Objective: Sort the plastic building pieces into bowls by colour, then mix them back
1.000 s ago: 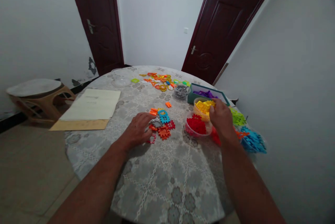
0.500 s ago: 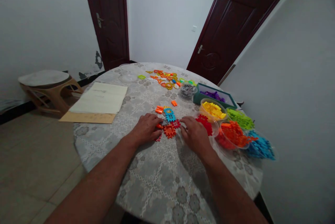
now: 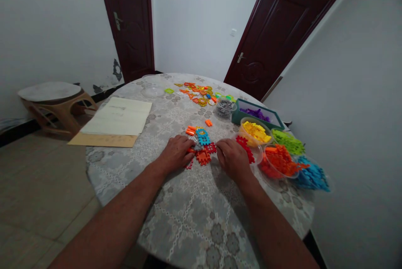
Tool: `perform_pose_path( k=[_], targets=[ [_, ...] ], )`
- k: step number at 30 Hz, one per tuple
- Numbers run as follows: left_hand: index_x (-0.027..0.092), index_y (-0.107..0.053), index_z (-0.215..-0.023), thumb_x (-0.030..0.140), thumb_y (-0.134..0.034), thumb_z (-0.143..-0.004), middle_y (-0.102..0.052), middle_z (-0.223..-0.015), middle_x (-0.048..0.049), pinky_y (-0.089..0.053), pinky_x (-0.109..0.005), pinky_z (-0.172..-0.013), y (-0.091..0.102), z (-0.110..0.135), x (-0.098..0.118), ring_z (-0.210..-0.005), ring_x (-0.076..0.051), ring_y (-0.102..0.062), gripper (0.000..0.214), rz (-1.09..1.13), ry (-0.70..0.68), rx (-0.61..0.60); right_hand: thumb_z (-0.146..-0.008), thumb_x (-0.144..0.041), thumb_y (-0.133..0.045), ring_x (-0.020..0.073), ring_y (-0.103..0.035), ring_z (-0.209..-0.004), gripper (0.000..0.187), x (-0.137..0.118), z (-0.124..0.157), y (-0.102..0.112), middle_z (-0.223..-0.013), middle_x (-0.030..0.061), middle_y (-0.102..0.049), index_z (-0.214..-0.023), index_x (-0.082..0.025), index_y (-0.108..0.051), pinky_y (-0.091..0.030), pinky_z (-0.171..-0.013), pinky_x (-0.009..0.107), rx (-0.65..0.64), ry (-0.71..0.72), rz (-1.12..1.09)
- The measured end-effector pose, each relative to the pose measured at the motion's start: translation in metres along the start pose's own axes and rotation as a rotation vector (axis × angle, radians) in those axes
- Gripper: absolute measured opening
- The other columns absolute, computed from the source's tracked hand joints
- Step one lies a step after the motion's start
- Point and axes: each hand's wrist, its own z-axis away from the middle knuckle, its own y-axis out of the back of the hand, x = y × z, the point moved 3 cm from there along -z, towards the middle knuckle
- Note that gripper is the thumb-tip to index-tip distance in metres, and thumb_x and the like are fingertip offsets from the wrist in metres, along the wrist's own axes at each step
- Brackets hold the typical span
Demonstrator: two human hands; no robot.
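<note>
A small cluster of joined plastic tiles (image 3: 203,147), blue, red, orange and grey, lies on the round table (image 3: 194,218) between my hands. My left hand (image 3: 175,153) rests palm down on the cluster's left side, fingers curled over the grey and orange pieces. My right hand (image 3: 231,159) lies just right of it, fingers bent toward the red tile; whether they pinch anything is hidden. Directly behind my right hand stands a clear bowl of red tiles (image 3: 248,146).
Bowls of yellow (image 3: 256,131), orange (image 3: 278,161), green (image 3: 287,141) and blue tiles (image 3: 312,176) line the table's right edge, with a teal box of purple pieces (image 3: 256,114) and a tub of grey ones (image 3: 225,107). Loose tiles (image 3: 197,92) lie farther back. Papers (image 3: 117,118) overhang the left edge. A stool (image 3: 55,103) stands on the floor.
My right hand left the yellow bowl and came down to the table beside the tile cluster. My left hand stayed on the cluster. The view shifted slightly.
</note>
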Motion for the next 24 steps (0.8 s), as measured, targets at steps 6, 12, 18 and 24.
perform_pose_path(
  k=[6, 12, 18, 24],
  targets=[
    [0.024, -0.07, -0.114, 0.042, -0.065, -0.1, -0.071, -0.113, -0.0105, -0.044, -0.044, -0.096, -0.005, -0.003, -0.005, -0.107, -0.029, -0.061, 0.023, -0.016, 0.009, -0.02, -0.106, -0.019, -0.053, 0.0267, -0.067, -0.109, 0.023, -0.003, 0.005, 0.01, -0.113, 0.0119, -0.076, -0.11, -0.021, -0.075, -0.053, -0.102, 0.043, 0.151, 0.009, 0.019],
    [0.023, -0.07, -0.11, 0.037, -0.061, -0.102, -0.072, -0.11, -0.0102, -0.044, -0.042, -0.095, -0.001, -0.004, -0.002, -0.106, -0.028, -0.062, 0.018, 0.005, 0.033, -0.011, -0.106, -0.029, -0.06, 0.028, -0.065, -0.119, 0.031, -0.045, 0.021, -0.022, -0.134, 0.0136, -0.07, -0.135, -0.021, -0.067, -0.054, -0.103, 0.041, -0.089, -0.054, 0.023],
    [0.02, -0.069, -0.105, 0.033, -0.055, -0.103, -0.072, -0.103, -0.0114, -0.045, -0.043, -0.091, 0.002, -0.005, 0.001, -0.099, -0.029, -0.063, 0.019, -0.037, 0.059, -0.02, -0.102, -0.034, -0.064, 0.0281, -0.065, -0.113, 0.025, -0.05, 0.021, -0.043, -0.127, 0.0148, -0.066, -0.122, -0.02, -0.069, -0.055, -0.096, 0.038, -0.281, -0.241, 0.095],
    [0.019, -0.069, -0.107, 0.036, -0.055, -0.103, -0.072, -0.101, -0.0122, -0.047, -0.042, -0.088, 0.004, -0.005, 0.001, -0.095, -0.03, -0.063, 0.023, 0.037, 0.071, 0.02, -0.104, -0.028, -0.058, 0.0235, -0.069, -0.095, 0.016, -0.046, 0.025, -0.037, -0.112, 0.0112, -0.068, -0.114, -0.02, -0.067, -0.054, -0.082, 0.032, -0.313, -0.189, 0.094]
  ],
)
